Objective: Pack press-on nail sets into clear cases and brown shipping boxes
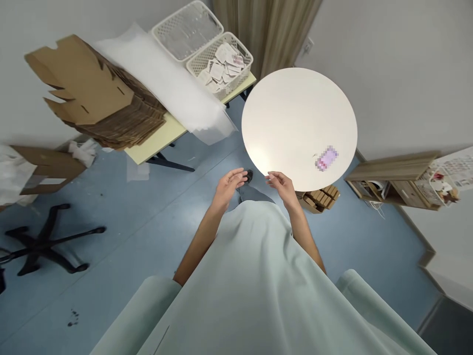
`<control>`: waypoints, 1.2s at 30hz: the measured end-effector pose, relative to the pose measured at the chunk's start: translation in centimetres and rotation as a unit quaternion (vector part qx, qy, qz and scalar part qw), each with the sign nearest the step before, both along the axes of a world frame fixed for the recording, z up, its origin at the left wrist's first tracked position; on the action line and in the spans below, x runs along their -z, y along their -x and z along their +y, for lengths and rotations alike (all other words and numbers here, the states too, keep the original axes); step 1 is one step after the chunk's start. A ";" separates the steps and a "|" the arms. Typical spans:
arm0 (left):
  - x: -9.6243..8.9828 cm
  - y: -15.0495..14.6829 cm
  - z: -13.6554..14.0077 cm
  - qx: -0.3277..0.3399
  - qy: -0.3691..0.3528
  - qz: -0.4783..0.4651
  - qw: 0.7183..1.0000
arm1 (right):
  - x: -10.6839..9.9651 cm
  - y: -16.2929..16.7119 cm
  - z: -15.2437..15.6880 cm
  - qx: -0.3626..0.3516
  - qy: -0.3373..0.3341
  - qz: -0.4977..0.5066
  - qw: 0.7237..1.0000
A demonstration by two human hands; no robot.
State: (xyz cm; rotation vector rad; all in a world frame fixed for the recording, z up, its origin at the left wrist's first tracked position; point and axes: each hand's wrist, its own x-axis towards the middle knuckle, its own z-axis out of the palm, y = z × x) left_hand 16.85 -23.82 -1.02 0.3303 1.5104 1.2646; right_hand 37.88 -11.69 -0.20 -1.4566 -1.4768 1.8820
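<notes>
My left hand (230,186) is held out in front of my body over the blue floor, fingers stretched and nothing in them. Across from it, my right hand (281,185) is at the near edge of the round white table (291,108), its fingers loosely bent and apart, with no object visible in it. The two hands face each other with a gap between them. On the table's right side lies a small pinkish-purple item (327,158), blurred by pixelation, so its kind cannot be made out.
A long table (162,140) at the left carries stacked flattened cardboard boxes (107,98), white sheet material (170,84) and a white basket (244,69) of small packets. Small brown boxes (320,198) stand beneath the round table. A wooden cabinet (395,177) is right; a chair base (44,244) left.
</notes>
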 end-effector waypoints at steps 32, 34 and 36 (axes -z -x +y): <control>6.8 31.2 26.2 0.132 0.070 0.266 0.952 | -2.4 19.3 14.4 0.151 0.025 -0.023 0.988; 8.0 33.4 28.7 0.165 0.088 0.325 0.927 | -2.9 20.7 14.3 0.175 0.020 -0.029 0.984; 9.1 35.3 31.1 0.193 0.089 0.369 0.905 | -3.2 22.2 14.0 0.193 0.017 -0.037 0.980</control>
